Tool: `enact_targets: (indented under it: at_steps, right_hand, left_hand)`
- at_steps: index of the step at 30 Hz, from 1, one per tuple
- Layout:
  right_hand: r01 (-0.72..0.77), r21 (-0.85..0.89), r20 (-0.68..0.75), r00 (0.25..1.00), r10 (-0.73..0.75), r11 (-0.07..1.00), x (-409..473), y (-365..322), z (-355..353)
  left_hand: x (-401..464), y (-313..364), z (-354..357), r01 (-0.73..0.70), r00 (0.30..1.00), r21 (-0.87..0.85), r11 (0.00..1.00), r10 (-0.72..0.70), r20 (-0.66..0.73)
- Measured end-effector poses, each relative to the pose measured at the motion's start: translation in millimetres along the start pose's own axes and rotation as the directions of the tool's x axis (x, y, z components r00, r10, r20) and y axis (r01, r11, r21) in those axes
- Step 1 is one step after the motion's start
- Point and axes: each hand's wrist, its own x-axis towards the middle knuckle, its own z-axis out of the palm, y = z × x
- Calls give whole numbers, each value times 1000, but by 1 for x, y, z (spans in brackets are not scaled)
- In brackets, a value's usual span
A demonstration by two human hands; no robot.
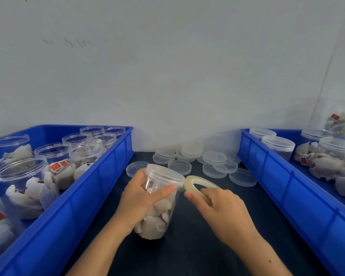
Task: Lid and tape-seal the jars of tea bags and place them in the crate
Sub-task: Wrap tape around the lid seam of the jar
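Observation:
A clear plastic jar point(157, 220) filled with white tea bags stands on the dark table with a clear lid point(164, 173) on top, tilted slightly. My left hand point(139, 198) grips the jar's upper part, thumb laid just under the lid's rim. My right hand point(219, 210) holds a roll of clear tape point(195, 181) right beside the lid's right edge, its near part hidden in my fingers.
A blue crate point(100, 188) at the left holds several open jars of tea bags. A blue crate point(287, 180) at the right holds several lidded jars. Loose clear lids point(213, 162) lie scattered on the table point(187, 251) behind the jar, against a white wall.

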Motion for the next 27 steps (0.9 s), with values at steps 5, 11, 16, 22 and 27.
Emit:
enact_targets:
  at_steps: [5,11,16,22,27]
  right_hand:
    - [-86,64,46,995,83,994,6,8,0]
    - [-116,107,63,992,110,987,8,7,3]
    - [-126,149,46,992,120,981,7,6,5]
    - [-126,207,35,992,121,970,2,4,15]
    - [-131,230,21,991,129,964,2,4,15]
  left_hand:
    - [2,0,-1,-5,993,-102,995,17,116]
    - [2,-1,-4,-24,981,-152,988,53,189]
    - [3,-4,-8,-48,979,-174,984,81,189]
    - [2,-1,-8,-51,967,-165,985,91,240]
    - [-6,-1,-1,-185,981,28,982,182,68]
